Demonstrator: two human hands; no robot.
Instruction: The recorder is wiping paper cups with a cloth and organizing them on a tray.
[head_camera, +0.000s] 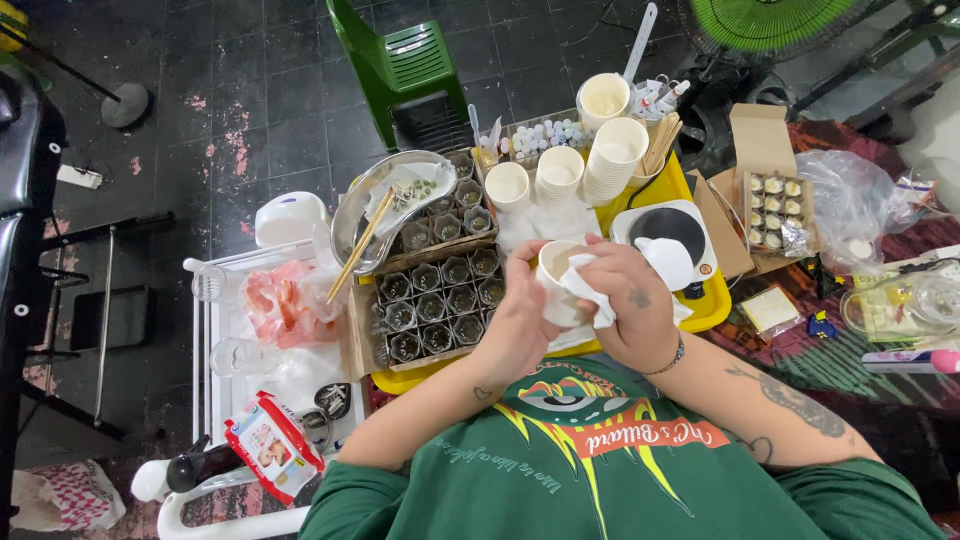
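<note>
My left hand (520, 325) grips a small white cup (553, 278) from the side, holding it above the yellow tray (405, 381). My right hand (628, 305) presses a white tissue (590, 292) against the cup's rim and inside. Both hands meet over the tray, just right of a cardboard box of small dark jars (437, 300). Behind the hands stand stacks of white cups (612, 160) and a single white cup (507, 185).
A metal kidney dish (362, 205) with chopsticks lies at the back left. A small white hotplate (665, 235) sits to the right, an open box of little pots (775, 205) beyond it. A white trolley (235, 360) with glasses and a red packet stands left. Green chair and fan behind.
</note>
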